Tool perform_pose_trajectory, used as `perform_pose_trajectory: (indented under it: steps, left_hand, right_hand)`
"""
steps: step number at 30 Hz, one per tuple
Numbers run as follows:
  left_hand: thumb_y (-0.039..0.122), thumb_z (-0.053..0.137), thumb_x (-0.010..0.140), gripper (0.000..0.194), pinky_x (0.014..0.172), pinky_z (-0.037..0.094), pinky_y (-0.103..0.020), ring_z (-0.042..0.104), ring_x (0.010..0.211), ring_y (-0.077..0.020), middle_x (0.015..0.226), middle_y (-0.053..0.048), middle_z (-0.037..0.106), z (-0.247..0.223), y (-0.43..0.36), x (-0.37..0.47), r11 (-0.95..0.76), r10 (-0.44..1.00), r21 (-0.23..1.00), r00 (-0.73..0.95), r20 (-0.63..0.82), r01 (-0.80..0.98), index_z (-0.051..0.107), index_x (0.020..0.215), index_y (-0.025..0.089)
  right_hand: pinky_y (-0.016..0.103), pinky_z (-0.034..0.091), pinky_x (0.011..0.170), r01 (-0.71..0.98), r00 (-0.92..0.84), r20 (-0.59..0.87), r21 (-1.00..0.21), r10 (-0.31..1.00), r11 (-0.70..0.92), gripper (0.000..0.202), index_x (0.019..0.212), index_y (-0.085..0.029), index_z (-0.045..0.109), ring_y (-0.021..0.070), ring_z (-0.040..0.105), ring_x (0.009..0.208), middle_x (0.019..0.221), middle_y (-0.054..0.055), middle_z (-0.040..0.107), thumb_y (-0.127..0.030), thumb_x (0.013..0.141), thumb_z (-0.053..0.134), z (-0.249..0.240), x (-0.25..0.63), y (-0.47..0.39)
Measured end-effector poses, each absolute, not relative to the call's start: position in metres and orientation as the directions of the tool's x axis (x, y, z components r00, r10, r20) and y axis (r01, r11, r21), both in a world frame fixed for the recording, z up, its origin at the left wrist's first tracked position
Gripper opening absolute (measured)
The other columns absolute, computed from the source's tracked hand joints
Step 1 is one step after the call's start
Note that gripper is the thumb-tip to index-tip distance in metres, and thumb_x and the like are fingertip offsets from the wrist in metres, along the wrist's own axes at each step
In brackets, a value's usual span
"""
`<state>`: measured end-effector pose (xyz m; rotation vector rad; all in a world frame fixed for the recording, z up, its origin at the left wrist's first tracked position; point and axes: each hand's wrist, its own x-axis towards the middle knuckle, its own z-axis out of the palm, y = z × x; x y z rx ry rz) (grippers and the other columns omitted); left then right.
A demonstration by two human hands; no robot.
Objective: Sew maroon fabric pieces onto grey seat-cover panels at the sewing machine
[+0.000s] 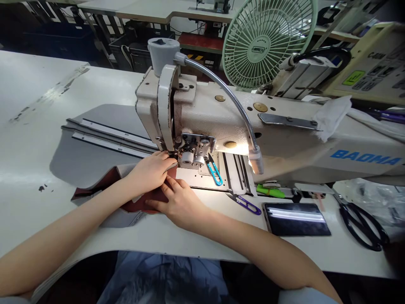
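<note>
A dark red leather piece (148, 202) lies flat at the sewing machine's needle.

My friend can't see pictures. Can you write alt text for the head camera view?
A person's left hand and right hand press a dark red piece of fabric flat at the needle of a cream industrial sewing machine on a white table. Blue-handled thread snips, purple-handled thread snips, a black phone and black scissors lie to the right.
</note>
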<state>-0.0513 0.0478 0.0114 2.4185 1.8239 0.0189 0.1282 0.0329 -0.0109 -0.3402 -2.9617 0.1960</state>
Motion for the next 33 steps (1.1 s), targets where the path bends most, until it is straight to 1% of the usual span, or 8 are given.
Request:
perform_pose_trajectory:
  steps: [6,10,13,21,25,28,30,33]
  left_hand:
    - [0.008,0.046,0.083,0.026,0.082,0.047,-0.037,0.062,0.093,-0.0265,0.086,-0.009,0.066,0.022,0.056,-0.044,-0.211,0.975,0.092,0.215,-0.046,0.973,0.068,0.092,0.019]
    - [0.017,0.051,0.084,0.015,0.078,0.046,-0.037,0.06,0.091,-0.0273,0.093,-0.01,0.065,0.026,0.042,-0.042,-0.223,0.972,0.082,0.228,-0.049,0.971,0.066,0.087,0.018]
    - [0.021,0.049,0.087,0.017,0.073,0.045,-0.037,0.059,0.089,-0.0262,0.095,-0.01,0.064,0.027,0.031,-0.041,-0.191,0.98,0.074,0.195,-0.05,0.979,0.065,0.083,0.018]
    - [0.024,0.045,0.092,0.027,0.072,0.043,-0.035,0.061,0.088,-0.0244,0.079,-0.008,0.065,0.032,0.048,-0.034,-0.202,0.972,0.008,0.201,-0.123,0.979,0.064,0.075,0.018]
    - [0.021,0.04,0.09,0.028,0.07,0.043,-0.033,0.063,0.085,-0.0234,0.081,-0.007,0.066,0.035,0.054,-0.034,-0.215,0.963,-0.023,0.208,-0.171,0.976,0.066,0.08,0.017]
    - [0.018,0.05,0.078,0.026,0.077,0.045,-0.038,0.063,0.094,-0.0277,0.096,-0.01,0.069,0.048,0.038,-0.041,-0.333,0.932,-0.015,0.326,-0.158,0.943,0.067,0.098,0.018]
    - [0.018,0.052,0.074,0.04,0.083,0.045,-0.045,0.061,0.102,-0.0323,0.106,-0.012,0.069,0.062,0.021,-0.052,-0.392,0.918,-0.035,0.388,-0.081,0.919,0.066,0.111,0.018]
    - [0.019,0.045,0.082,0.035,0.08,0.045,-0.046,0.063,0.092,-0.0312,0.099,-0.011,0.072,0.079,0.003,-0.069,-0.417,0.908,-0.039,0.418,0.02,0.908,0.068,0.109,0.019]
  right_hand:
    - [0.046,0.041,0.088,0.215,-0.952,0.186,-0.151,0.241,0.965,0.041,0.138,-0.035,0.057,0.0377,0.044,0.126,0.129,0.019,0.056,-0.025,0.098,0.05,-0.018,0.126,0.042]
    - [0.044,0.04,0.09,0.211,-0.938,0.24,-0.174,0.249,0.962,0.038,0.131,-0.033,0.062,0.0304,0.049,0.115,0.116,0.014,0.062,-0.021,0.096,0.052,-0.023,0.126,0.044]
    - [0.041,0.04,0.09,0.21,-0.932,0.254,-0.197,0.257,0.957,0.03,0.12,-0.03,0.068,0.0269,0.051,0.106,0.103,0.01,0.064,-0.021,0.095,0.055,-0.027,0.126,0.043]
    - [0.04,0.04,0.092,0.236,-0.911,0.286,-0.225,0.296,0.945,0.028,0.116,-0.03,0.07,0.0253,0.051,0.107,0.107,0.01,0.063,-0.021,0.096,0.054,-0.033,0.121,0.052]
    - [0.04,0.04,0.096,0.281,-0.912,0.227,-0.263,0.342,0.923,0.03,0.117,-0.031,0.07,0.026,0.049,0.116,0.111,0.009,0.064,-0.02,0.096,0.052,-0.031,0.12,0.058]
    - [0.04,0.041,0.095,0.325,-0.905,0.175,-0.301,0.387,0.896,0.024,0.109,-0.022,0.072,0.028,0.051,0.117,0.113,0.011,0.066,-0.021,0.093,0.054,-0.016,0.117,0.055]
    - [0.039,0.045,0.09,0.34,-0.905,0.127,-0.356,0.406,0.87,0.024,0.109,-0.016,0.07,0.0266,0.057,0.107,0.107,0.013,0.068,-0.021,0.091,0.054,0.001,0.113,0.05]
    - [0.035,0.049,0.077,0.336,-0.924,0.004,-0.468,0.382,0.818,0.033,0.121,-0.012,0.062,0.0229,0.064,0.086,0.092,0.009,0.073,-0.026,0.093,0.053,0.024,0.11,0.037]
